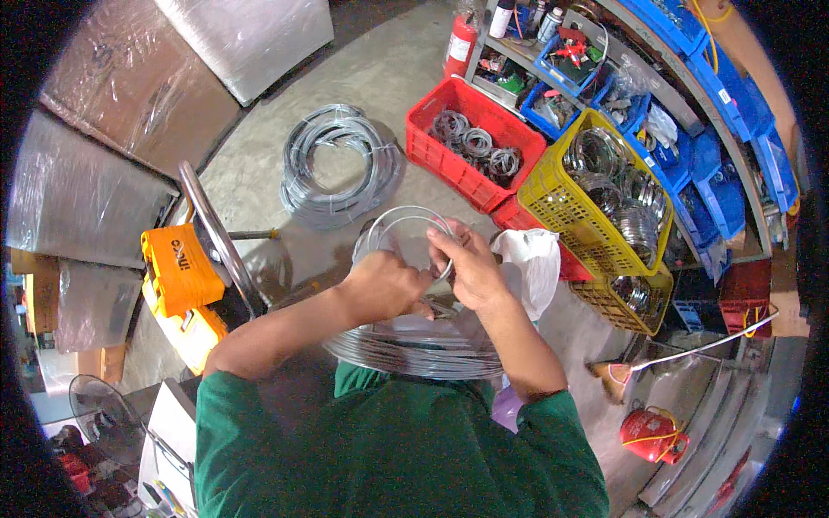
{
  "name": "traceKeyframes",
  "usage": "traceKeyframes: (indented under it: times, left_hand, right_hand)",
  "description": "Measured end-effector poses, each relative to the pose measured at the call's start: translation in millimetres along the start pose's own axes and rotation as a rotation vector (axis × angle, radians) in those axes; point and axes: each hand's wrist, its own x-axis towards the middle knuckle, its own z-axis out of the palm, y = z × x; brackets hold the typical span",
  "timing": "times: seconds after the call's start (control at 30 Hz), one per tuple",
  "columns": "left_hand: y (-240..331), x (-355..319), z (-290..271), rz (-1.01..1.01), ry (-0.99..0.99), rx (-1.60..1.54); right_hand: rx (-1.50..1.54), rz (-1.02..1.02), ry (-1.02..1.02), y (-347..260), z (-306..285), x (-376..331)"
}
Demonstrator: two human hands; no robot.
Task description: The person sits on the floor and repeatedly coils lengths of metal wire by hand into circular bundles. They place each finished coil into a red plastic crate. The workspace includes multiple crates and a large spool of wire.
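above the wire coil [414, 345]: left hand [384, 285], right hand [466, 263], both grasping a wire loop [406, 220].
red crate [471, 142] beyond; white cloth [531, 263] beside.

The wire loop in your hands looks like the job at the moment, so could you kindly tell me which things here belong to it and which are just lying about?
In use:
- left hand and right hand, both gripping the wire loop
- large wire coil beneath them

Lying about:
- grey coil on the floor
- red crate and yellow crate of wound rings
- orange cases
- fire extinguisher
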Motion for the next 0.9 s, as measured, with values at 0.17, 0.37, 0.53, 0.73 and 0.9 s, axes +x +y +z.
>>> traceKeyframes:
  times: [0.17, 0.37, 0.53, 0.73, 0.9]
  left_hand:
    - [-3, -2, 10, 0.017, 0.072, -0.040]
    - [-26, -12, -6, -0.130, 0.213, -0.160]
    - [-25, -20, -16, -0.448, 0.115, -0.719]
    - [3, -23, -23, -0.577, 0.087, -1.932]
    - [16, -34, -42, -0.143, 0.236, -2.491]
  right_hand:
    - [-0.102, 0.080, 0.055, 6, -2, 5]
    - [-0.591, -0.279, -0.286, 27, -11, -21]
    - [-1.089, -0.584, -0.130, 3, -24, -39]
    - [-1.285, -1.025, -0.032, -52, -28, -13]
    - [-1.017, -0.988, 0.000, -12, -22, 7]
